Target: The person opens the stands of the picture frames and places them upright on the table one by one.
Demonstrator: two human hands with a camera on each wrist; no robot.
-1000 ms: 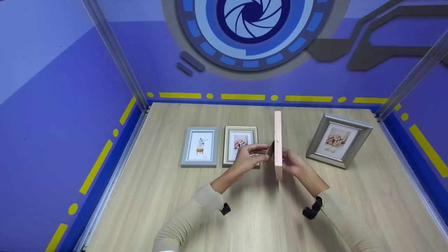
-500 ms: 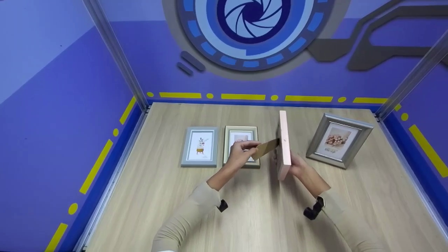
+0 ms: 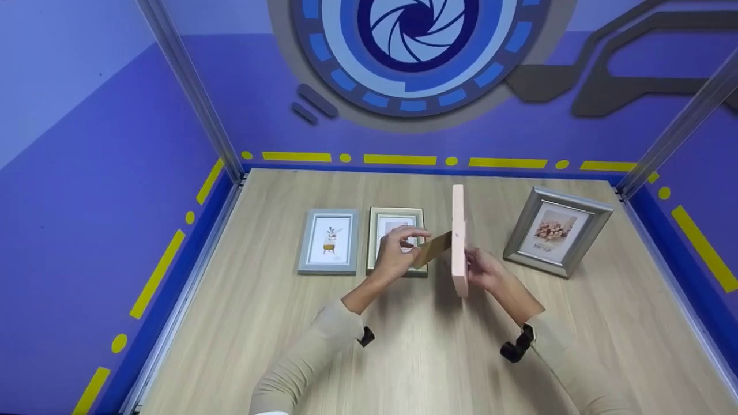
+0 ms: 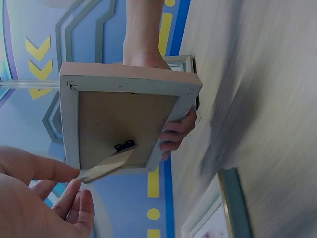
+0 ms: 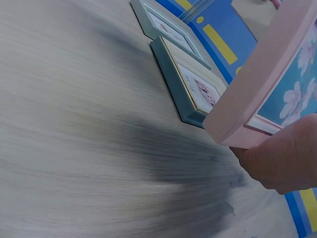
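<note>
- Left grip (image 3: 396, 253) pinches end of brown stand (image 3: 432, 250).
- Right grip (image 3: 487, 270) holds pink frame (image 3: 458, 242).
- Pink frame: upright over bench (image 3: 432, 360), opposite middle of far edge.
- Silver frame (image 3: 558, 231) stands near far right corner.

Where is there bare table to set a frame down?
Bare table lies left of the blue frame and between the left sleeve and right sleeve. It's crowded around the pink frame, with left hand, right hand and gold frame close.

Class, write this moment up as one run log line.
left hand: pinches flap; right hand: holds pink frame upright; silver frame: standing; gold frame, blue frame: side by side
</note>
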